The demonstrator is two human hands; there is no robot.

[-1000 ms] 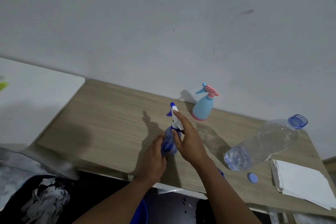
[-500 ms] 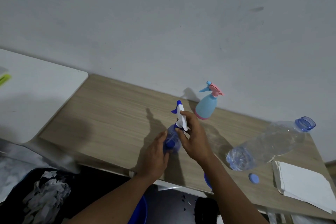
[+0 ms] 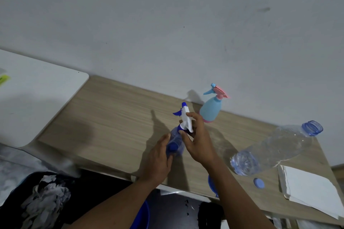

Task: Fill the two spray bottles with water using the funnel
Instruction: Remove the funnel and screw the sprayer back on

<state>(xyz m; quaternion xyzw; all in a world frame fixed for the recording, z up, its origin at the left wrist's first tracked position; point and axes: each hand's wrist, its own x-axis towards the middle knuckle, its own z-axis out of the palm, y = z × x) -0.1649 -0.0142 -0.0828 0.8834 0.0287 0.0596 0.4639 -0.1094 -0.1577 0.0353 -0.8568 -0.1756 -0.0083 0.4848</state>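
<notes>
A small blue spray bottle (image 3: 176,144) with a white and blue trigger head (image 3: 185,117) stands on the wooden table (image 3: 111,124). My left hand (image 3: 158,160) grips its body from the left. My right hand (image 3: 198,139) curls round the trigger head and the bottle's neck. A second spray bottle (image 3: 211,108), light blue with a pink trigger, stands upright behind, near the wall. A blue funnel (image 3: 212,185) shows only as a rim at the table's front edge, mostly hidden by my right forearm.
A large clear water bottle (image 3: 275,148) lies tilted on the right, its mouth uncapped, with its blue cap (image 3: 259,183) on the table beside it. White folded paper (image 3: 309,189) lies at the far right. A white table (image 3: 33,102) adjoins at left.
My right hand has shifted its grip round the trigger head, which has turned slightly. The view has drifted a little. My left hand still holds the bottle's body.
</notes>
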